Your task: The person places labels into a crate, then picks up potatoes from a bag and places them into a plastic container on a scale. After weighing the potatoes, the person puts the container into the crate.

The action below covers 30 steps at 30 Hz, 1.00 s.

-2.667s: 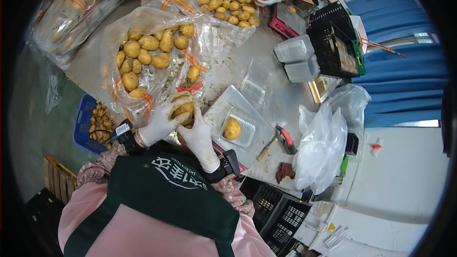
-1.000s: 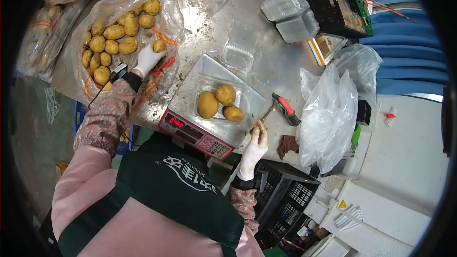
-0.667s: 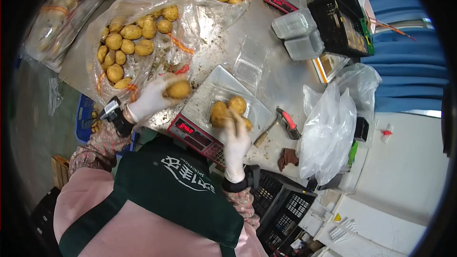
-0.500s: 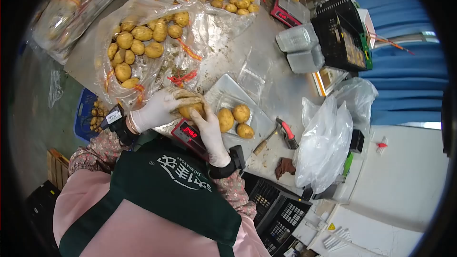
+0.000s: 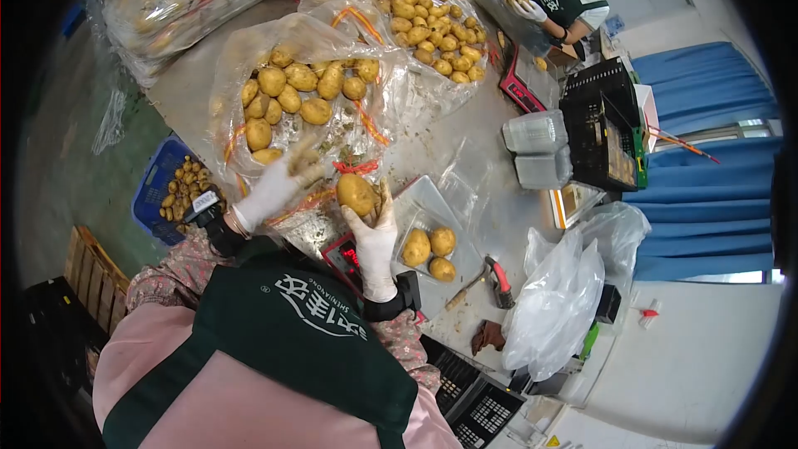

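head view: one large, round yellow-brown potato (image 5: 356, 194), gripped in the fingers of the white-gloved right hand (image 5: 376, 237). white-gloved left hand (image 5: 278, 189) at its nine o'clock, fingers open, blurred. clear plastic sack (image 5: 237, 62) of potatoes, eleven o'clock. clear plastic tray (image 5: 426, 218), three potatoes inside, four o'clock, on the red-and-silver scale (image 5: 465, 259).

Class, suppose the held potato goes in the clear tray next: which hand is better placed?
Probably the right hand: it holds the potato and is nearer the clear tray. The left hand looks empty, though its fingers are blurred, and is farther off, beside the open bag.
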Available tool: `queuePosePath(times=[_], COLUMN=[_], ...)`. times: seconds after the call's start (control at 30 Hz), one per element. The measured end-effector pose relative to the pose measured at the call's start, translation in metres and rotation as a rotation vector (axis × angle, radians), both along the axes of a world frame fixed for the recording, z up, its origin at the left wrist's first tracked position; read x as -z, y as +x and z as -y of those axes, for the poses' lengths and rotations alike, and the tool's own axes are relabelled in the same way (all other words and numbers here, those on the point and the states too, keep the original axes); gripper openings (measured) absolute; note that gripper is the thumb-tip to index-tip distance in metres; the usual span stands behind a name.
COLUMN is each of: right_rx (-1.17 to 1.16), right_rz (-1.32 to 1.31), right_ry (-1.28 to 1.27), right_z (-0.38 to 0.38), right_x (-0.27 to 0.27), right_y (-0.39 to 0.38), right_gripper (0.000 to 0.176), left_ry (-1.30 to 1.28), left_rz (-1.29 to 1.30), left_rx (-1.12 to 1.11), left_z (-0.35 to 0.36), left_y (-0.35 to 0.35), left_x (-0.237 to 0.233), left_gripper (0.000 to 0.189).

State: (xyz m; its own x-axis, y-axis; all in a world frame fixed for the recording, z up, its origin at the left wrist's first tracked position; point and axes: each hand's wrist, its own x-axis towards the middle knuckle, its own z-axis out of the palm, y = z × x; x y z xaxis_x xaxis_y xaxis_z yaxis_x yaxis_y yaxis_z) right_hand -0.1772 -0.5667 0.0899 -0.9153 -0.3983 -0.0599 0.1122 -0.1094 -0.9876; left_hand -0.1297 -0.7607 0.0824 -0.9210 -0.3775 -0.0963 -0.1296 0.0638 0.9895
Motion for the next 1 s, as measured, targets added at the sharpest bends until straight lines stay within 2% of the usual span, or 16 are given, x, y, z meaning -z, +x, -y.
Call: queuePosePath(times=[0.03, 0.1, 0.13, 0.23, 0.27, 0.3, 0.37, 0.43, 0.53, 0.57, 0.63, 0.67, 0.73, 0.77, 0.83, 1.0], right_rx=[0.012, -0.021, -0.049, -0.011, 0.017, 0.021, 0.153, 0.167, 0.167, 0.145, 0.112, 0.057, 0.152, 0.134, 0.040, -0.009], right_rz=[-0.145, -0.261, -0.374, -0.204, -0.058, -0.058, -0.090, -0.123, -0.148, -0.460, -0.821, -0.660, -0.177, -0.111, -0.021, 0.057], right_ry=[0.103, 0.205, 0.309, 0.271, 0.176, 0.176, 0.186, 0.254, 0.304, 0.600, 0.904, 0.713, 0.483, 0.443, 0.398, 0.279], right_z=[0.006, 0.015, 0.019, 0.021, 0.020, 0.020, 0.020, 0.016, 0.017, 0.015, 0.007, 0.000, 0.008, 0.009, 0.009, -0.021], right_x=[-0.003, -0.013, -0.021, -0.021, -0.017, -0.015, -0.013, -0.008, -0.011, -0.001, 0.019, 0.027, -0.001, -0.010, -0.004, -0.002], right_y=[0.002, 0.007, 0.009, 0.013, 0.013, 0.012, 0.012, 0.006, -0.003, -0.005, -0.011, -0.013, -0.003, 0.000, 0.002, 0.006], right_gripper=[0.070, 0.069, 0.068, 0.050, 0.043, 0.043, 0.032, 0.030, 0.028, 0.030, 0.039, 0.045, 0.048, 0.047, 0.048, 0.051], left_ry=[-0.001, 0.741, 0.740, 1.247, 1.248, 0.701, 0.153, 0.158, 0.119, 0.123, 0.489, 0.629, 0.824, 0.837, 0.334, 0.127], left_rz=[-0.003, 0.204, 0.201, -0.030, -0.029, -0.187, -0.327, -0.276, -0.272, -0.273, -0.223, -0.216, -0.140, -0.131, -0.019, -0.108], left_rx=[-0.006, 0.314, 0.313, 0.426, 0.428, 0.321, 0.209, 0.204, 0.230, 0.246, 0.239, 0.179, 0.107, 0.141, 0.034, 0.258], left_z=[-0.002, -0.003, -0.006, -0.009, -0.011, -0.017, -0.020, -0.019, -0.018, -0.017, -0.019, -0.022, -0.023, -0.023, -0.026, -0.048], left_y=[0.001, 0.003, 0.003, 0.003, 0.006, 0.010, 0.013, 0.014, 0.016, 0.017, 0.014, 0.016, 0.006, 0.002, -0.006, -0.020], left_x=[0.000, 0.000, 0.007, 0.034, 0.046, 0.051, 0.061, 0.050, 0.057, 0.058, 0.041, 0.027, 0.030, 0.038, 0.048, 0.020], left_gripper=[0.050, 0.048, 0.048, 0.042, 0.042, 0.048, 0.057, 0.077, 0.079, 0.079, 0.080, 0.037, 0.031, 0.031, 0.026, 0.029])
